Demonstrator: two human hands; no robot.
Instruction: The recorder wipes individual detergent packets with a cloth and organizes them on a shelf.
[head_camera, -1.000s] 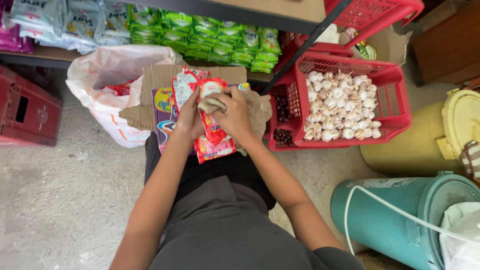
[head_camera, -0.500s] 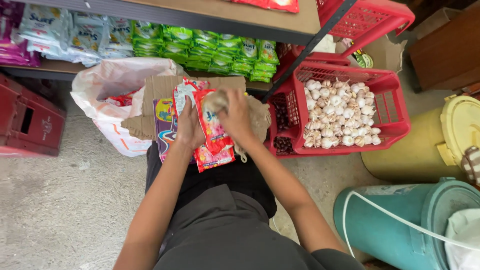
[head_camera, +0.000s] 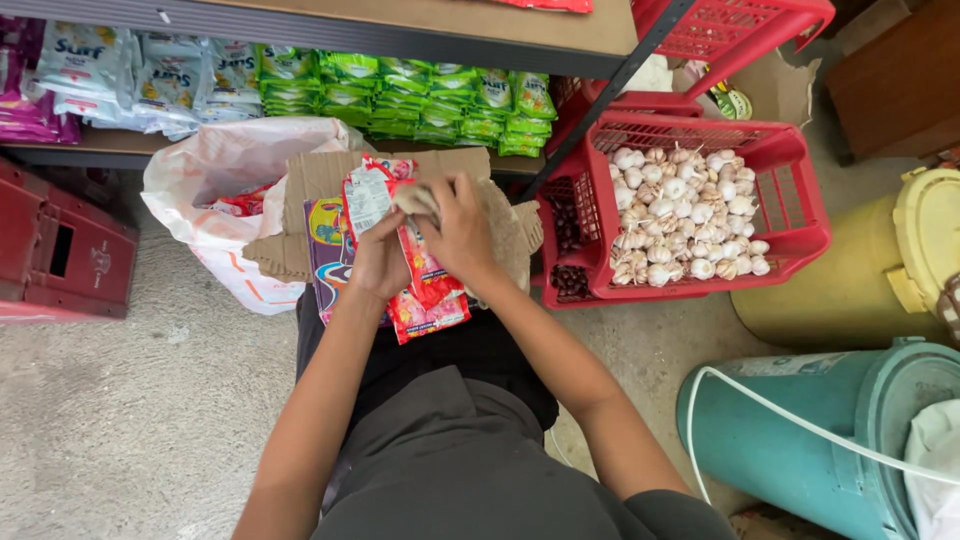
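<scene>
Red sachet strips (head_camera: 428, 290) are held in the head view over a cardboard box (head_camera: 320, 185), between both hands. The left hand (head_camera: 380, 262) is curled around them from below; the right hand (head_camera: 462, 232) is closed on a beige cloth (head_camera: 505, 235) against them. Glossy strips hang down, apparently still being wiped. Garlic (head_camera: 680, 215) fills a red basket (head_camera: 800, 235) nearby.

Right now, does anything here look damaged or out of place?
Only the cardboard box looks damaged: its flaps are torn and ragged. The left hand and right hand grip a strip of red sachets over it. The garlic sits inside its red basket, none spilled.
</scene>
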